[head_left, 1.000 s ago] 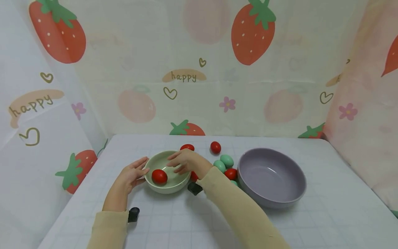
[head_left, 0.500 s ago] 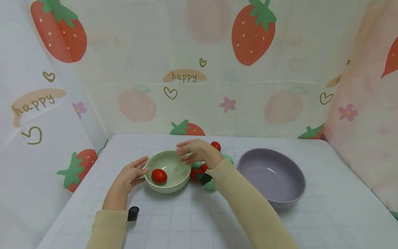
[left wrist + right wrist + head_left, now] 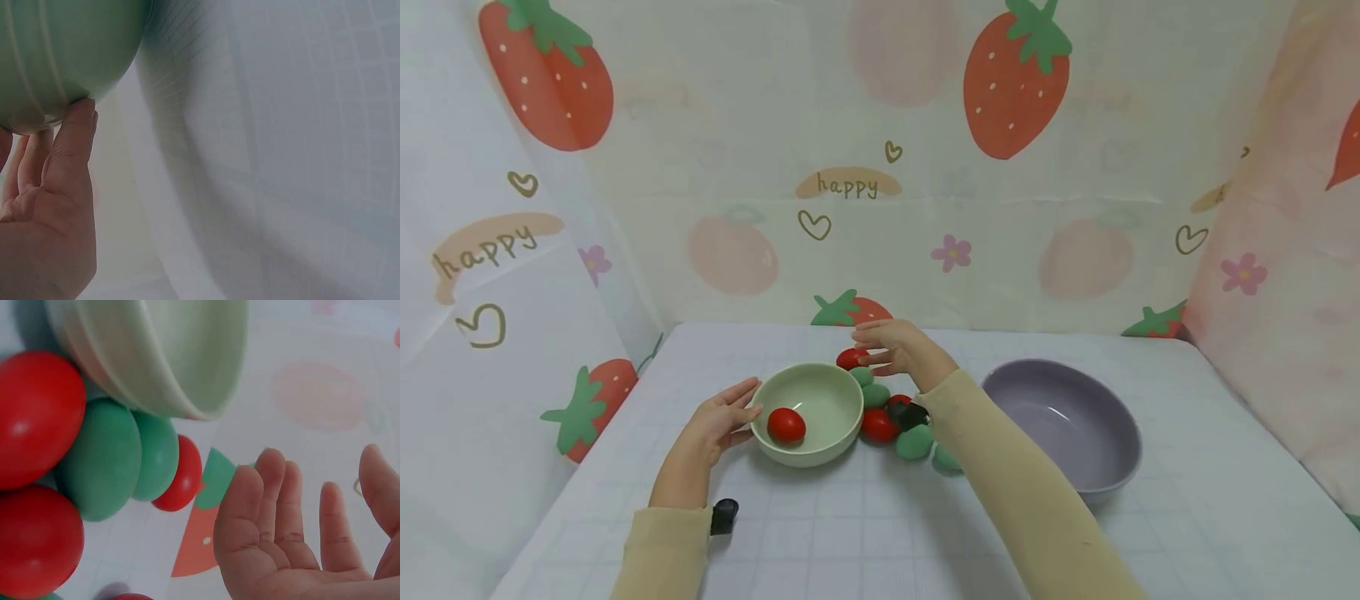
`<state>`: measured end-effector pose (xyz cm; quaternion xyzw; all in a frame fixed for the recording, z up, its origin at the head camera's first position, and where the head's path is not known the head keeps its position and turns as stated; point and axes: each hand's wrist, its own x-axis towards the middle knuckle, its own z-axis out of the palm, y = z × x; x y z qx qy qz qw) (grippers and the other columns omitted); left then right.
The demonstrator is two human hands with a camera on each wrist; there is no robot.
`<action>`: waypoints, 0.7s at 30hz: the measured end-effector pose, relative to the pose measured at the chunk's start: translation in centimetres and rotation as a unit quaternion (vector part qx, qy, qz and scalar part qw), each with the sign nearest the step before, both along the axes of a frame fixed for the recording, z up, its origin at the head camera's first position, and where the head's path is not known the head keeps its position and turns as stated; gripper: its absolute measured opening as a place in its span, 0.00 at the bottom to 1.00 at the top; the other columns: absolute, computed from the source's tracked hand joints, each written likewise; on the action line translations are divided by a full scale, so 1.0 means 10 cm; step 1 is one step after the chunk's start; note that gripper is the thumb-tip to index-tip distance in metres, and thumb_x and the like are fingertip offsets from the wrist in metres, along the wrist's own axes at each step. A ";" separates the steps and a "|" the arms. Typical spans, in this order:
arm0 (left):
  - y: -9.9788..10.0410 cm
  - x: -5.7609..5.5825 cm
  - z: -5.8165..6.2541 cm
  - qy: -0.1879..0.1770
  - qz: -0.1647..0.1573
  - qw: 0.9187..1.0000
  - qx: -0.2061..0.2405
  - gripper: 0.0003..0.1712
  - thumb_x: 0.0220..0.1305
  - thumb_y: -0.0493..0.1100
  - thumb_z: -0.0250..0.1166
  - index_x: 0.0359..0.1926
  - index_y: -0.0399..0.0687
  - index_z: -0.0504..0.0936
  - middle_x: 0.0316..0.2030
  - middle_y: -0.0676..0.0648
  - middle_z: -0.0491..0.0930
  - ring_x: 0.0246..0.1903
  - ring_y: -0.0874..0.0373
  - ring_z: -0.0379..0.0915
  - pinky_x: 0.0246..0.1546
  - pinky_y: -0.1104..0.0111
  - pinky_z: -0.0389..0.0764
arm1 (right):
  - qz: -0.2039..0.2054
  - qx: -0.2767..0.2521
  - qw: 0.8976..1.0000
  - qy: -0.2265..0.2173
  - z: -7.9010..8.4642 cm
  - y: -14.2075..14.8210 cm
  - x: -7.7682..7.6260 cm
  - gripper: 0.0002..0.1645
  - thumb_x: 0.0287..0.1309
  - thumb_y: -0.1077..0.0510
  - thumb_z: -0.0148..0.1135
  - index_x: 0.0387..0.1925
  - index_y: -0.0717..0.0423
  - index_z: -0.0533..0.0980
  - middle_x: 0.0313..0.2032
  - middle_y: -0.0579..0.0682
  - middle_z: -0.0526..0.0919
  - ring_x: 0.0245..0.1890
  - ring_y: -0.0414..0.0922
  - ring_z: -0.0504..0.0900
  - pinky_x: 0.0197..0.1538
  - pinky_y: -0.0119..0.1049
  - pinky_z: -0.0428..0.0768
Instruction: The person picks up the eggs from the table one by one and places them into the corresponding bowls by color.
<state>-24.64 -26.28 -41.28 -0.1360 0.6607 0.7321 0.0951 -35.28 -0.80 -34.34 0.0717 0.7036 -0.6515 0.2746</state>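
Observation:
My left hand [image 3: 718,421] rests against the left side of a pale green bowl [image 3: 831,408], thumb near the rim. In the left wrist view, its fairly straight fingers [image 3: 70,144] touch the bowl's outer wall. One red egg [image 3: 786,426] lies inside the bowl. My right hand [image 3: 902,350] hovers behind and to the right of the bowl, fingers loosely spread and holding nothing. Beneath and around it are red eggs [image 3: 879,426] and green eggs [image 3: 913,442], clustered along the bowl's right side. A red egg [image 3: 850,358] lies just left of the right fingertips.
A larger purple-grey bowl [image 3: 1060,417] stands to the right, partly behind the right sleeve [image 3: 1022,483]; no eggs show in its visible part. White checked cloth [image 3: 820,542] covers the table. A strawberry-printed curtain [image 3: 850,125] hangs behind and at both sides.
My right hand has moved from over the pale green bowl back and to the right, uncovering several eggs beside it. The left hand stays against the bowl.

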 end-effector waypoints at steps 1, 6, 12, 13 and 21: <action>-0.01 0.00 0.00 0.001 0.002 1.000 0.001 0.36 0.69 0.28 0.53 0.75 0.40 0.52 0.72 0.41 0.51 0.70 0.45 0.52 0.65 0.47 0.59 | -0.007 -0.004 1.000 0.000 0.00 -0.01 -0.02 0.25 0.64 0.55 0.63 0.61 0.54 0.74 0.58 0.58 0.76 0.54 0.56 0.78 0.60 0.49 0.72; -0.01 -0.02 -0.02 0.001 0.001 1.000 -0.003 0.36 0.69 0.28 0.54 0.74 0.40 0.53 0.72 0.41 0.52 0.69 0.44 0.53 0.64 0.48 0.60 | -0.054 -0.016 0.998 0.006 -0.03 0.03 -0.07 0.25 0.63 0.56 0.63 0.61 0.55 0.73 0.59 0.59 0.76 0.59 0.58 0.74 0.62 0.51 0.70; -0.02 -0.02 -0.02 0.000 0.004 1.000 -0.003 0.36 0.69 0.29 0.55 0.75 0.41 0.53 0.72 0.41 0.51 0.70 0.45 0.52 0.65 0.48 0.59 | -0.106 -0.016 0.994 0.016 -0.06 0.12 -0.11 0.25 0.62 0.57 0.64 0.61 0.54 0.74 0.61 0.57 0.74 0.59 0.56 0.73 0.61 0.48 0.71; -0.02 -0.02 -0.02 0.000 0.004 1.000 -0.002 0.36 0.69 0.29 0.55 0.75 0.41 0.53 0.72 0.41 0.52 0.70 0.45 0.52 0.65 0.48 0.59 | -0.119 -0.021 0.993 0.019 -0.06 0.13 -0.13 0.25 0.62 0.58 0.64 0.61 0.53 0.74 0.62 0.57 0.74 0.59 0.56 0.73 0.62 0.47 0.71; -0.03 -0.03 -0.03 0.001 0.004 1.000 0.002 0.37 0.69 0.29 0.55 0.75 0.41 0.53 0.72 0.41 0.52 0.70 0.46 0.52 0.65 0.48 0.59 | -0.194 -0.050 0.978 0.049 -0.13 0.26 -0.29 0.27 0.63 0.60 0.63 0.64 0.53 0.73 0.63 0.54 0.73 0.62 0.55 0.68 0.64 0.45 0.68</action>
